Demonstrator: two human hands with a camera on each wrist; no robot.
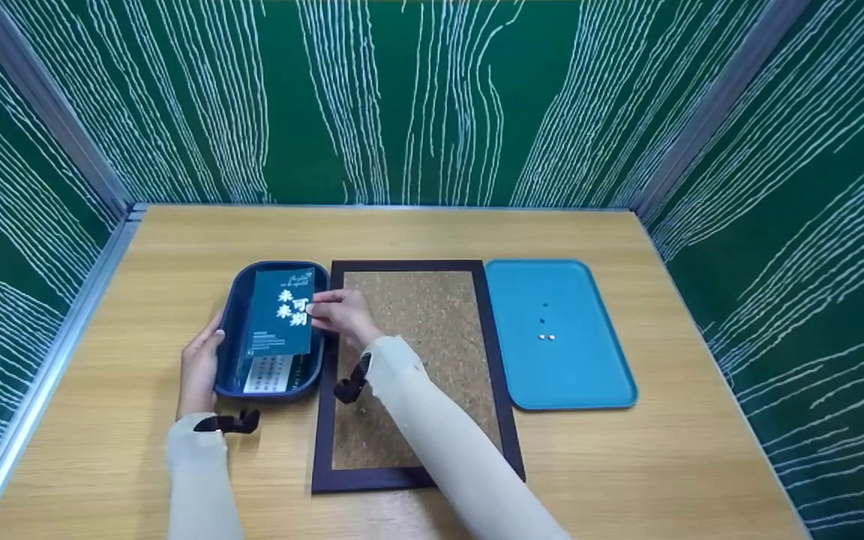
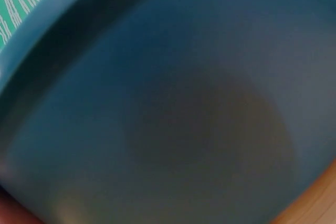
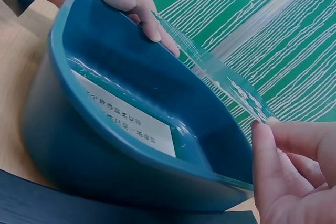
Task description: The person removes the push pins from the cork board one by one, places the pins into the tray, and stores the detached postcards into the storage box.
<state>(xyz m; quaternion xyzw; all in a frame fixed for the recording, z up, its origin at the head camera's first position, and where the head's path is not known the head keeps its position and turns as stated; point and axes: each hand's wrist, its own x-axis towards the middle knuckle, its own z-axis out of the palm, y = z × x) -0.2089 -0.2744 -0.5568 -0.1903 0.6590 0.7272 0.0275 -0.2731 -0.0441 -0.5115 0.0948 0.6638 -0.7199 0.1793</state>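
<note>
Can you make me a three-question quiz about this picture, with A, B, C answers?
1. Where is the cork board?
A. between the two trays
B. left of both trays
C. inside a tray

2. What colour is the tray on the right?
A. red
B. light blue
C. yellow

3. What is the right hand doing?
A. resting flat on the table
B. pinching the dark green card
C. pointing at the wall

Answers: 1 A, a tray lies on each side; 2 B, it is plainly light blue; 3 B, fingers grip the card's edge over the dark blue tray.
</note>
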